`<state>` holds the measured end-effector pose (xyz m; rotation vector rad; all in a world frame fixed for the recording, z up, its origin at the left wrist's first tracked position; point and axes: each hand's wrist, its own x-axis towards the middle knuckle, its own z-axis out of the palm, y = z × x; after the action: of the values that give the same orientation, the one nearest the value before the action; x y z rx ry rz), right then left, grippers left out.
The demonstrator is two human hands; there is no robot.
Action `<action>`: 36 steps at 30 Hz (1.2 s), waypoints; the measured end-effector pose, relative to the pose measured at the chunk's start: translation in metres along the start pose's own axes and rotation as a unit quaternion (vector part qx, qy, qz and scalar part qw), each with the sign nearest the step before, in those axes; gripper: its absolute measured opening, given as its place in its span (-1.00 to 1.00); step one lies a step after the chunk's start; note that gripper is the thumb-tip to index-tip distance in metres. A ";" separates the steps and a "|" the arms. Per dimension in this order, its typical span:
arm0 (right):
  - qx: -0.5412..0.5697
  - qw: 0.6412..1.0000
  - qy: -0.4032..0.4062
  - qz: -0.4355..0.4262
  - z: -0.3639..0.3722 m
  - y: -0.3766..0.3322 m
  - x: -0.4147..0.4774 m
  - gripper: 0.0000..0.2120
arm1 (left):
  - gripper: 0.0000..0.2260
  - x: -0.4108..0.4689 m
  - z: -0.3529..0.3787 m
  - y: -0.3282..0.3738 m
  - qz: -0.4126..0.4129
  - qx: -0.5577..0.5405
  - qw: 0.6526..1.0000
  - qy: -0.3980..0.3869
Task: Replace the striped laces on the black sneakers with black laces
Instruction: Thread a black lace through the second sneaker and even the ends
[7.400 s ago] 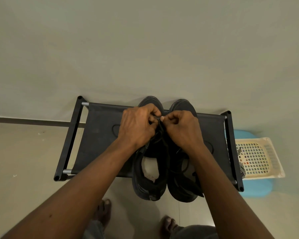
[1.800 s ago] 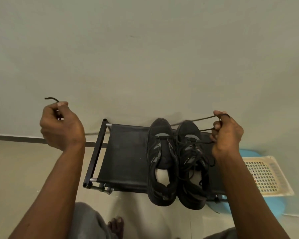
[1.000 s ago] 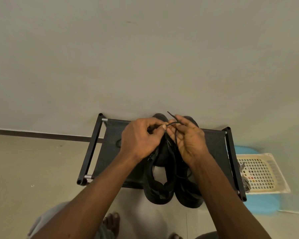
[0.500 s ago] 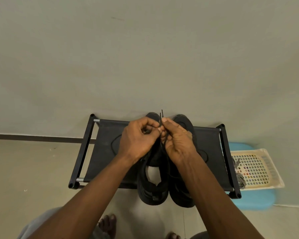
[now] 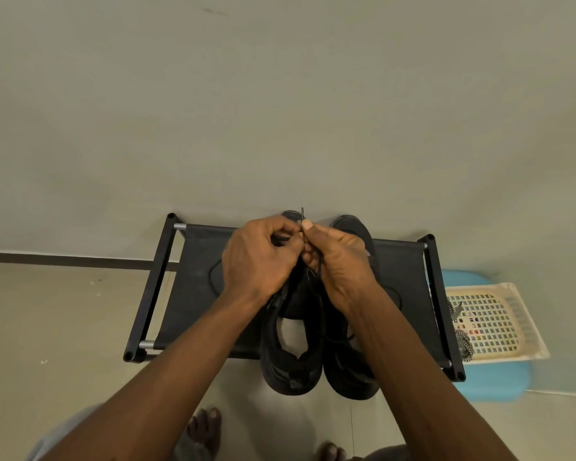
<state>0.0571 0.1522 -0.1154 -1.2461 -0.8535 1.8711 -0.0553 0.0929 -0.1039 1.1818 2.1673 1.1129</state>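
Two black sneakers stand side by side on a black rack, the left sneaker [image 5: 291, 361] and the right sneaker [image 5: 348, 371], heels toward me. My left hand [image 5: 258, 257] and my right hand [image 5: 338, 261] meet above the toe ends. Both pinch a thin black lace [image 5: 302, 216] whose tip sticks up between the fingertips. More black lace hangs from my right hand down over the shoes. The eyelets under my hands are hidden.
The black fabric rack [image 5: 193, 294] stands against a pale wall. Right of it a cream perforated basket [image 5: 492, 321] lies on a blue stool [image 5: 489, 380], with striped laces [image 5: 463, 341] hanging at its left edge. My bare feet are on the floor below.
My hands, spread wide with the lace stretched 1.8 s ago, have come together over the toes. In the last half second they hold nearly still, pinching the lace tip.
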 end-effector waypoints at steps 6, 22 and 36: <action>0.007 1.000 0.002 -0.024 0.002 -0.001 -0.004 -0.79 | -0.95 -0.001 -0.003 0.005 0.027 0.047 0.998 -0.015; -0.011 0.999 -0.040 0.003 0.000 -0.001 -0.004 -0.81 | -0.92 0.013 -0.016 -0.007 0.151 0.150 0.975 -0.058; -0.071 0.983 -0.002 -0.170 0.015 -0.029 -0.014 -0.82 | -0.13 -0.038 0.000 -0.005 -0.102 0.062 0.992 -0.044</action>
<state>0.0530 0.1533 -0.0805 -1.0981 -1.1409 1.5627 -0.0364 0.0596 -0.1081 1.0116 2.2579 0.8354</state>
